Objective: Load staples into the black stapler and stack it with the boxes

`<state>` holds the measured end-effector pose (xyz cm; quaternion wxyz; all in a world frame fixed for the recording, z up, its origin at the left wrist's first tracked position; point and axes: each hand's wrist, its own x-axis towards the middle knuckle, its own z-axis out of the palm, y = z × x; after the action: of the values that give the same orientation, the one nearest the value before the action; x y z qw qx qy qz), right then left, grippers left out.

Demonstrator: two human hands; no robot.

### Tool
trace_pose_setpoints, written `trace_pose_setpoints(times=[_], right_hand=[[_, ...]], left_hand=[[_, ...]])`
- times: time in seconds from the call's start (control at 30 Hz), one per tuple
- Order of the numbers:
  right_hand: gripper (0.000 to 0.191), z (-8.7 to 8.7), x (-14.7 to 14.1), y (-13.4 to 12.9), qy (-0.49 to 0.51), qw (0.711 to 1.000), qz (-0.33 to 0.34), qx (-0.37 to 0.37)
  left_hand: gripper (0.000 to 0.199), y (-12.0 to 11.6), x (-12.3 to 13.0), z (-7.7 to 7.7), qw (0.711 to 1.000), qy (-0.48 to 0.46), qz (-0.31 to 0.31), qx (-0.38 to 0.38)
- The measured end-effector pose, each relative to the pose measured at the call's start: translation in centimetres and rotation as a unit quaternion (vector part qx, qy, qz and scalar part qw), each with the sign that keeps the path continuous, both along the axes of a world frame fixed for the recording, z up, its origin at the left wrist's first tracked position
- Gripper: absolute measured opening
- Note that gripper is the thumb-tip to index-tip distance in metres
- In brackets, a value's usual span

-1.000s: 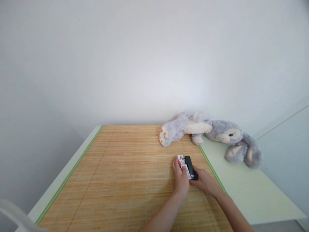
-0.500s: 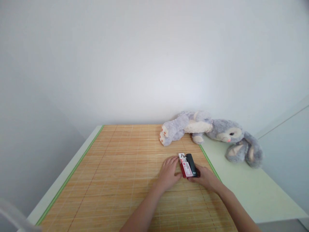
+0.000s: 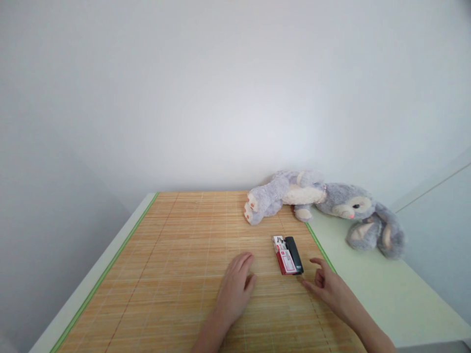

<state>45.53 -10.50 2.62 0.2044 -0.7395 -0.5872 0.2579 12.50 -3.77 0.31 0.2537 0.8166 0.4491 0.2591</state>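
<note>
A black stapler (image 3: pixel 294 255) lies on the bamboo mat, side by side with a small red and white box (image 3: pixel 286 262). Another small white printed box (image 3: pixel 278 241) sits just behind the red and white one, at its far end. My left hand (image 3: pixel 236 284) rests on the mat to the left of these items, empty, thumb apart from the fingers. To the right of the stapler is my right hand (image 3: pixel 328 288), holding nothing, its thumb and index finger spread and the other fingers curled. Neither hand touches the items.
A grey plush rabbit (image 3: pixel 303 194) lies on its side at the back right, against the white wall, its legs over the mat and its head and ears on the pale table (image 3: pixel 390 289). The bamboo mat (image 3: pixel 184 245) has a green border.
Both hands have let go of the stapler and boxes. My left hand has moved left and nearer to me, my right hand to the right. The camera view has shifted slightly.
</note>
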Motion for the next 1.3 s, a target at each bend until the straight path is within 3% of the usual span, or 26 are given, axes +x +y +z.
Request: trace_pose_setpoints(times=[0.07, 0.17, 0.27, 0.4, 0.5, 0.63, 1.3], right_hand=[[0.045, -0.9, -2.6, -2.4, -0.003, 0.999, -0.037, 0.028], [0.037, -1.8, -9.8, -4.2, 0.027, 0.999, 0.003, 0.034], [0.043, -1.9, -17.3, -2.8, -0.027, 0.988, 0.111, 0.104], [0.062, -2.0, -22.1, 1.5, -0.152, 0.978, 0.113, 0.086], [0.069, -2.3, -22.8, 3.8, -0.206, 0.972, 0.083, 0.074], [0.068, -3.0, -23.2, 5.1, -0.243, 0.965, 0.059, 0.074], [0.067, -3.0, -23.2, 5.4, -0.246, 0.966, 0.043, 0.07]], left_hand=[[0.05, -1.6, -4.3, -0.9, 0.995, 0.066, 0.075, 0.026], [0.063, -2.6, -8.9, -1.4, 0.974, 0.157, 0.158, 0.045], [0.075, -1.6, -10.1, -1.0, 0.96, 0.205, 0.179, 0.06], [0.077, 0.3, -9.0, -0.5, 0.96, 0.209, 0.168, 0.077], [0.077, 0.8, -8.2, -0.6, 0.962, 0.192, 0.175, 0.078], [0.072, 1.0, -7.5, -0.7, 0.96, 0.177, 0.202, 0.076], [0.069, 1.3, -7.0, -0.4, 0.963, 0.157, 0.21, 0.062]])
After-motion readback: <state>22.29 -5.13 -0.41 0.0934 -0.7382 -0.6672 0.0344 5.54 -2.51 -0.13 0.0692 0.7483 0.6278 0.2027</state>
